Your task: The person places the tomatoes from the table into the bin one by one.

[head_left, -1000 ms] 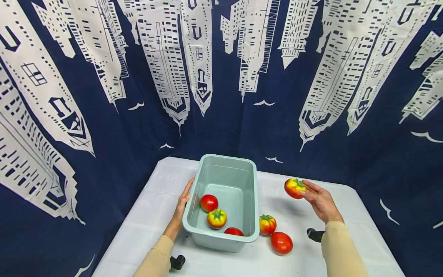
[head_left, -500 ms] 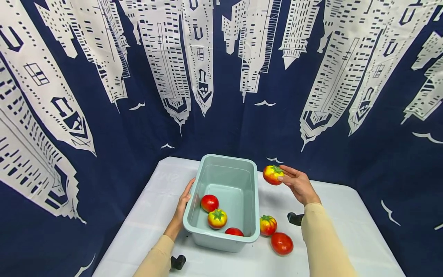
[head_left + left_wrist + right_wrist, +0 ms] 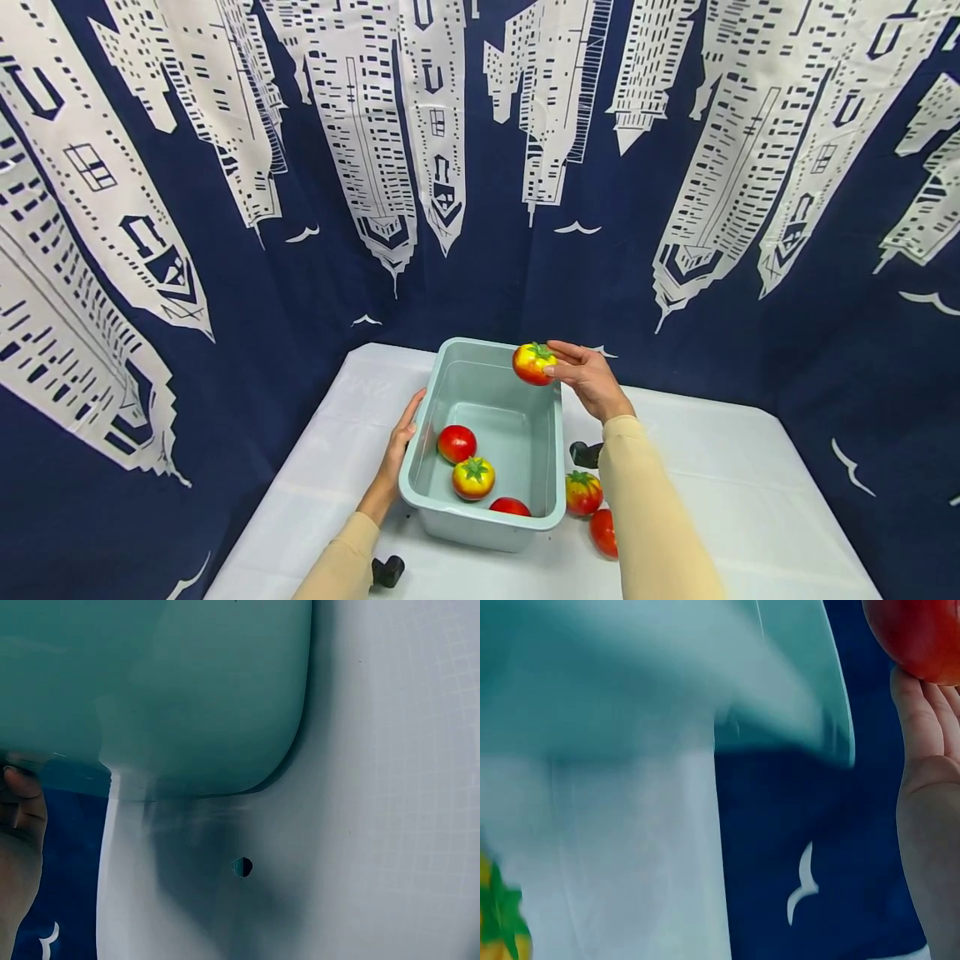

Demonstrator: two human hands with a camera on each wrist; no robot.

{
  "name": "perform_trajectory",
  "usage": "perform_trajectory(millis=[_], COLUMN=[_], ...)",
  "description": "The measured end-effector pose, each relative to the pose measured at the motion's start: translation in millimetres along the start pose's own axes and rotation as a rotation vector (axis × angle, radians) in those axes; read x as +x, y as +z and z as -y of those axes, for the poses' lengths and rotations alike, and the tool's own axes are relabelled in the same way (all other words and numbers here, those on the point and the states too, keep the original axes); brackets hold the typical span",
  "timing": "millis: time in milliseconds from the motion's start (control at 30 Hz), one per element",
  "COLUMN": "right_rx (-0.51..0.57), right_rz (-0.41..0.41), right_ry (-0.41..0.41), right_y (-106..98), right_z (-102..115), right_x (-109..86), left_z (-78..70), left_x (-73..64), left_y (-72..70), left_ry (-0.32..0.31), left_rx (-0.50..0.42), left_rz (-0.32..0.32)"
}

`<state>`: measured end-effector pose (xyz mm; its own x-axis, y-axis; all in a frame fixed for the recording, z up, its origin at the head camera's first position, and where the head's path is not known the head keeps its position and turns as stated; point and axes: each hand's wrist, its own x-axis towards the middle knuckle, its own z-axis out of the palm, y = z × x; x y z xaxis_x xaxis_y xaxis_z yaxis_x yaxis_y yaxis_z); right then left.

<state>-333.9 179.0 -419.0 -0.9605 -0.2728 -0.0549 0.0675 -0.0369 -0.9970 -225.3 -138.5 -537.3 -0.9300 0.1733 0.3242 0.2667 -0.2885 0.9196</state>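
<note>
Now your right hand (image 3: 591, 385) pinches tomato (image 3: 533, 365) high near bin (image 3: 467, 528); your left hand (image 3: 396, 450), fingers loosely straight, touches bin's side, maybe keeping it still.

Looks like a makeshift staged booth, to judge by navy cloth (image 3: 480, 287) printed with upside-down white skyscrapers, behind and beside a white-covered surface (image 3: 750, 483).
</note>
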Motion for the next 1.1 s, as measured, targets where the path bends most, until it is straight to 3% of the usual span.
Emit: perform_trajectory(millis=[233, 600, 833, 1100], right_rx=[0.034, 0.070, 0.104, 0.112], right_rz=[0.018, 0.001, 0.086, 0.089], right_ry=[-0.006, -0.027, -0.061, -0.059], right_y=[33, 59, 65, 54], right_z=[0, -4, -6, -3], right_x=[10.3, 18.4, 18.8, 17.3], left_z=[-1.8, -8.5, -6.2, -4.5], left_x=[0.7, -1.2, -1.0, -0.5], left_y=[1.1, 4.1, 3.3, -0.3], left_ry=[0.005, -0.021, -0.010, 0.005], left_rx=[0.017, 0.030, 0.017, 0.024], left_rz=[0.005, -0.015, -0.006, 0.000])
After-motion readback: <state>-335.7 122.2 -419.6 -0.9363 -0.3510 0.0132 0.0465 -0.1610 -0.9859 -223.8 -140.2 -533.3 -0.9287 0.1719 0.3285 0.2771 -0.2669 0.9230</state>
